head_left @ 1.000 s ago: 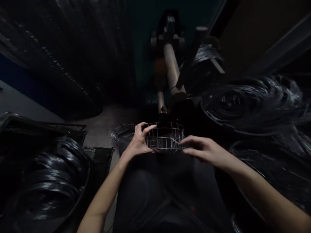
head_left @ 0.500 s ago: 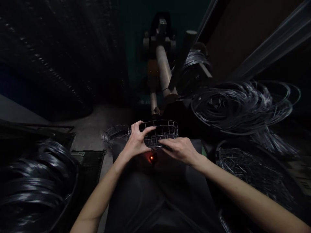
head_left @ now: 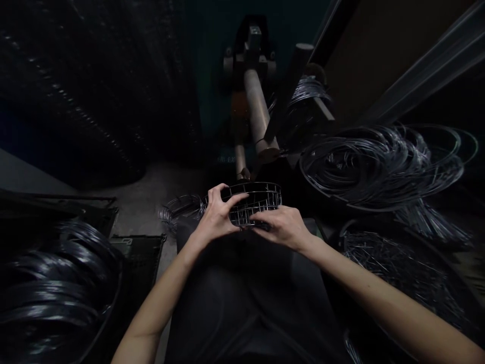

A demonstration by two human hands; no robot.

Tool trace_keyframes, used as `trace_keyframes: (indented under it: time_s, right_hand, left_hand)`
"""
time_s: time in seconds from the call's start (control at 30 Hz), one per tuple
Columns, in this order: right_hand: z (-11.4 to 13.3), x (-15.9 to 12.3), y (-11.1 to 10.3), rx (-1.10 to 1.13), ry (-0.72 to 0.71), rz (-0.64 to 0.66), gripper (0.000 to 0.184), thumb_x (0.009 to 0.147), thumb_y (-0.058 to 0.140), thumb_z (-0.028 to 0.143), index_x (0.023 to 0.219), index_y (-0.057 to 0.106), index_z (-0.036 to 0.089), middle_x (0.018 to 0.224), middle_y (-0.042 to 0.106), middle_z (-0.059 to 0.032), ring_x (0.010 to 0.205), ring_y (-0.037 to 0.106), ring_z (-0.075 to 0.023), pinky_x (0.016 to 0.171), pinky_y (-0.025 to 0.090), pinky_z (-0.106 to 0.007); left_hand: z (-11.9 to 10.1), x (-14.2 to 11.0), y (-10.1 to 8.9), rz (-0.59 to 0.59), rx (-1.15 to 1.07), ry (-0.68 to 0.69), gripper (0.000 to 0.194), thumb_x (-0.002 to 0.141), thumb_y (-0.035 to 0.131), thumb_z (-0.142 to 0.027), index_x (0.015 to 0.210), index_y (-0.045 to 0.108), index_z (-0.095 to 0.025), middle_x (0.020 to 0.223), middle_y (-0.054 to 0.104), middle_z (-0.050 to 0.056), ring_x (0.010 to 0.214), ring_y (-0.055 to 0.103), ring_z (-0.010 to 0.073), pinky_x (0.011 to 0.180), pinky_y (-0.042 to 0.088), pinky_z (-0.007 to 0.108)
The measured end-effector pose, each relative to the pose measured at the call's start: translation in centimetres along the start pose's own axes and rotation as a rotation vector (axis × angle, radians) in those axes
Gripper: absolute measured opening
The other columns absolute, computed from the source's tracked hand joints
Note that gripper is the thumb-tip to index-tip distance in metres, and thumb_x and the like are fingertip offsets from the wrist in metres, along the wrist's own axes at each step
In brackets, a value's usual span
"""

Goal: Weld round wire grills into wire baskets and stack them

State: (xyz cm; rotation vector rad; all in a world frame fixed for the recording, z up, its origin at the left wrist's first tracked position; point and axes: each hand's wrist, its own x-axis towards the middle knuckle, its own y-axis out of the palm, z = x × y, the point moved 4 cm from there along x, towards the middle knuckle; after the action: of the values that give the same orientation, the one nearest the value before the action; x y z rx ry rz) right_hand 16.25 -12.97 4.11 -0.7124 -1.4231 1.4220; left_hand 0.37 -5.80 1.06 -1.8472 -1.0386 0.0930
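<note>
A round wire basket (head_left: 261, 196) of thin metal hoops and short cross wires is held between my hands at the foot of the machine. My left hand (head_left: 216, 213) grips its left side, thumb and fingers curled round the hoops. At the near right side of the basket, my right hand (head_left: 282, 226) has its fingers closed on the lower wires. Whether a loose wire is also pinched there is too dark to tell. Just beyond the basket stands the machine's lower electrode rod (head_left: 241, 161), beneath a thick metal arm (head_left: 259, 114).
To the right lie a tub of wire hoops (head_left: 364, 167) and a tub of short wires (head_left: 397, 273). Bundled wire rings (head_left: 56, 288) fill a container at left. More wire baskets (head_left: 184, 207) sit left of my hands. A dark apron (head_left: 250, 303) covers my lap.
The orange glow and spark below the basket have gone out. Both hands and the basket have shifted slightly up and to the right in view.
</note>
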Motion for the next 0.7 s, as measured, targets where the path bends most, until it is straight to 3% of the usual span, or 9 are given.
trace_keyframes:
  time_s: [0.1,0.43,0.7]
  right_hand:
    - [0.1,-0.1,-0.1,0.012,-0.057,-0.013,0.022,0.088,0.054,0.037,0.095,0.070,0.023,0.076,0.074,0.0015,0.064,0.065,-0.0122,0.058,0.034,-0.026]
    - [-0.5,-0.4,-0.7,-0.166,-0.279,-0.144,0.023,0.094,0.047,0.028,0.104,0.067,0.023,0.097,0.074,0.0007,0.066,0.064,-0.0099,0.059,0.033,-0.028]
    - [-1.1,-0.2,-0.7,-0.165,-0.268,-0.146,0.023,0.095,0.046,0.025,0.103,0.068,0.024,0.099,0.073,0.0010,0.065,0.063,-0.0089,0.057,0.032,-0.028]
  left_hand:
    - [0.2,0.0,0.1,0.002,-0.004,0.002,0.079,0.060,0.081,-0.048,0.130,0.050,-0.031,0.127,0.023,0.011,0.122,0.030,0.0356,0.099,0.039,0.055]
    - [0.8,0.5,-0.2,0.050,-0.047,-0.018,0.081,0.057,0.084,-0.044,0.129,0.050,-0.030,0.130,0.022,0.010,0.125,0.031,0.0351,0.100,0.042,0.052]
    - [0.8,0.9,-0.1,0.043,-0.056,-0.033,0.085,0.056,0.085,-0.041,0.132,0.049,-0.029,0.130,0.020,0.010,0.126,0.030,0.0347,0.103,0.040,0.051]
